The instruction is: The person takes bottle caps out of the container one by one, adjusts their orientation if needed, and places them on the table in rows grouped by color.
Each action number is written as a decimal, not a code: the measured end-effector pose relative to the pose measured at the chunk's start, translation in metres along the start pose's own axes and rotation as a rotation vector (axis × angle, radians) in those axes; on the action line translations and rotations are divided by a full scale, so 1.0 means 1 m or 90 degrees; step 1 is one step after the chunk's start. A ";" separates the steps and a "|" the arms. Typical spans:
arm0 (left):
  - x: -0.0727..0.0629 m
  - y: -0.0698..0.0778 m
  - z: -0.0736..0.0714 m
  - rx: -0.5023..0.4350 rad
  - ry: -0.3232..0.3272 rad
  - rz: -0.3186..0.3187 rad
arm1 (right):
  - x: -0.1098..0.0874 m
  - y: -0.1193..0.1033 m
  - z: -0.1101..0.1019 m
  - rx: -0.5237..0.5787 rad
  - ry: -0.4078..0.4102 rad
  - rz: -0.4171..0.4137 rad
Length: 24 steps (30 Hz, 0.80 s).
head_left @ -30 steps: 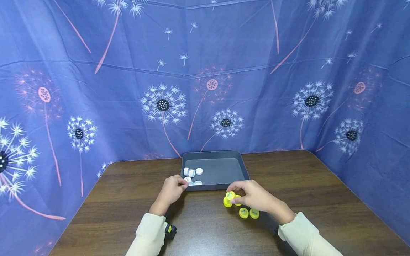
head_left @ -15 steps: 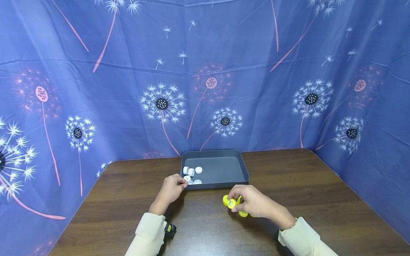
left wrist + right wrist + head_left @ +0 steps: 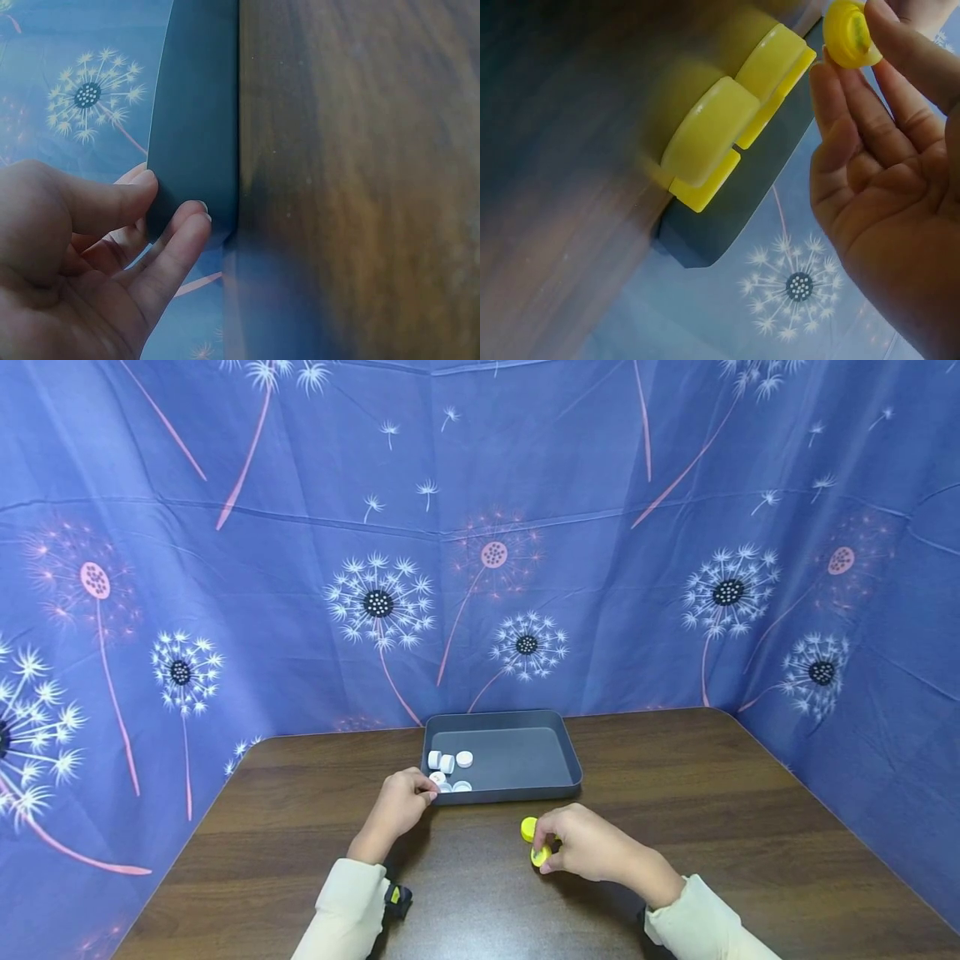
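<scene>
My right hand pinches a yellow bottle cap between thumb and fingertips, just above the table, with the cap's hollow side partly showing in the right wrist view. Several other yellow caps sit close by on the wood; in the head view one loose yellow cap shows and the hand hides the rest. At the near left corner of the dark grey tray, my left hand holds the rim, thumb on the edge and fingers against the outer wall. White bottle caps, several of them, lie in the tray's left part.
The brown wooden table reaches back to a blue cloth with a dandelion print, which hangs behind and on both sides. A black band shows at the left wrist.
My right hand has drawn the pinched yellow cap down toward the near side of the table and tilted it, covering the other yellow caps more. My left hand stays on the tray corner.
</scene>
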<state>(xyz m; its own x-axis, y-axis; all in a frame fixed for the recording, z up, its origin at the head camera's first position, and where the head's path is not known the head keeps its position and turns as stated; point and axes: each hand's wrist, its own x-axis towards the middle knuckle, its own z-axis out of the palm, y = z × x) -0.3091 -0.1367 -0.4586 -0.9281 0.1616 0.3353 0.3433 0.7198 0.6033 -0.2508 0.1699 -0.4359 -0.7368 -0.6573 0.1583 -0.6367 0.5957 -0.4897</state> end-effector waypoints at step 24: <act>-0.001 0.002 -0.001 -0.004 0.004 0.004 | -0.007 -0.001 -0.001 -0.161 0.008 0.004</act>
<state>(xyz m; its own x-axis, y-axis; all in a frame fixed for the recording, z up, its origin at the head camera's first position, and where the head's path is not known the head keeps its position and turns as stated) -0.3073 -0.1362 -0.4567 -0.9253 0.1616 0.3430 0.3493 0.7151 0.6054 -0.2455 0.1748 -0.4358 -0.7424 -0.6487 0.1676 -0.6679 0.6970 -0.2611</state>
